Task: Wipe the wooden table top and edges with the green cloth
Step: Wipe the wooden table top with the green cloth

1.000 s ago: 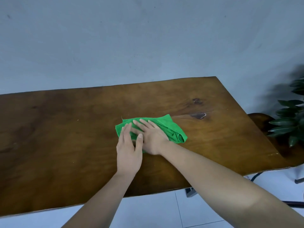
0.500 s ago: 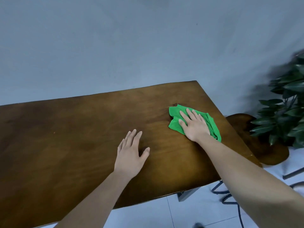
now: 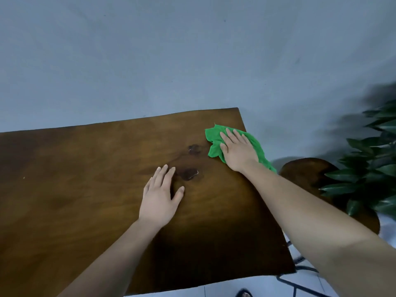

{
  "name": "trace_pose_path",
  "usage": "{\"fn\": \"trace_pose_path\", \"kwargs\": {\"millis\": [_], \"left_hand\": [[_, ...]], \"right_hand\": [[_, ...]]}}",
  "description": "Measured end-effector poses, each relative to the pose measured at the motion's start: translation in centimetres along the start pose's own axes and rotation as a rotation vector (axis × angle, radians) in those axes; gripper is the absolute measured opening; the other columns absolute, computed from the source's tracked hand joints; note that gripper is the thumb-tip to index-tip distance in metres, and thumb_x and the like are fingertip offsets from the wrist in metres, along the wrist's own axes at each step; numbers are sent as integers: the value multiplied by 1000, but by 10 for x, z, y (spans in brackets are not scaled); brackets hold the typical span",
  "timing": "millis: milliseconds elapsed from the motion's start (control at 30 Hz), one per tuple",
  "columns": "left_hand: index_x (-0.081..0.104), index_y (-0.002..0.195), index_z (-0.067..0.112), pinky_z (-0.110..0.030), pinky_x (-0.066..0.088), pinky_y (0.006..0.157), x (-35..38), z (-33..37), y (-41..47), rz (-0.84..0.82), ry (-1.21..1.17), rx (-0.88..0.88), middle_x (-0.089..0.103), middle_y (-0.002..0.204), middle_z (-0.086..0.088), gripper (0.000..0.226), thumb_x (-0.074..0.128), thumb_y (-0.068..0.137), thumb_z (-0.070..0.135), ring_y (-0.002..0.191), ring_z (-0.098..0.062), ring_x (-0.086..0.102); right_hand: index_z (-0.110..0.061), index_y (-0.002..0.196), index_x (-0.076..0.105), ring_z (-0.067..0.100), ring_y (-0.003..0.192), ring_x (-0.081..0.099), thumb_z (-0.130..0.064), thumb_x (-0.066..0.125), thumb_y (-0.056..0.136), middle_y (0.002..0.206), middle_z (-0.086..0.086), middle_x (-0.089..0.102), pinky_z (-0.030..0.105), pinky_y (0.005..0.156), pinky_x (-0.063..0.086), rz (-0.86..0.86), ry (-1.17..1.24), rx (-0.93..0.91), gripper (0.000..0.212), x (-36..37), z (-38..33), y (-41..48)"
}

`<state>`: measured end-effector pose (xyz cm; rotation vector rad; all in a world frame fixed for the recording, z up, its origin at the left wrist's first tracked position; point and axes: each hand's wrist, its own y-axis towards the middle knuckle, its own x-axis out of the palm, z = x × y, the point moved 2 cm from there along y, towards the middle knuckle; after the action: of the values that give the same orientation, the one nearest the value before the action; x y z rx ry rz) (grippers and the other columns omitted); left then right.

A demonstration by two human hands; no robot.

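Observation:
The dark wooden table top (image 3: pixel 85 179) fills the lower left of the view. A crumpled green cloth (image 3: pixel 214 140) lies at the table's far right edge, and part of it hangs over that edge. My right hand (image 3: pixel 237 152) presses flat on the cloth, fingers pointing away from me. Flat on the bare wood near the middle rests my left hand (image 3: pixel 159 197), fingers apart, holding nothing, just beside a dark knot (image 3: pixel 188 174) in the wood.
A grey wall rises behind the table. Right of the table stands a low round wooden stool (image 3: pixel 304 174), with a dark-leaved plant (image 3: pixel 372 168) over it. Black metal legs (image 3: pixel 300 281) and white floor tiles show at the bottom right.
My right hand has slid the cloth from the table's middle out to the far right edge. My left hand came off the cloth and stayed flat on the wood.

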<state>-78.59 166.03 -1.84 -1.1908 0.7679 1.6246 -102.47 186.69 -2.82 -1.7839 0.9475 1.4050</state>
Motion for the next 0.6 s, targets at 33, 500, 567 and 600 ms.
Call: {"fn": "trace_pose_path", "kwargs": {"millis": [33,500,567,600], "left_hand": [[26,173,35,-46,14,135,3,7,1,0,3,-14,16,182,9,74,43,108,67,170,-16,6],[18,174,39,-44,6,137,27,42,3,19,134,-65,7,184,10,70,22,111,68,169,-11,-3],[20,174,37,-44,5,137,26,43,2,24,137,-60,9,184,9,69,22,111,67,169,-11,-2],[21,174,37,-44,5,137,26,42,2,29,139,-58,10,184,9,69,22,112,67,169,-12,-1]], "right_hand": [[-27,177,8,20,171,-3,-50,7,118,185,-5,1,43,138,0,-3,0,-11,64,-1,4,10],[-24,177,12,25,171,-1,-52,12,117,185,1,3,45,138,1,-12,71,-23,66,-11,33,97],[-22,177,10,25,171,-2,-51,13,118,185,2,1,45,138,1,-19,105,5,66,-13,34,86],[-21,177,8,25,171,-4,-50,14,119,185,2,-1,45,139,2,-22,132,22,66,-13,34,77]]}}
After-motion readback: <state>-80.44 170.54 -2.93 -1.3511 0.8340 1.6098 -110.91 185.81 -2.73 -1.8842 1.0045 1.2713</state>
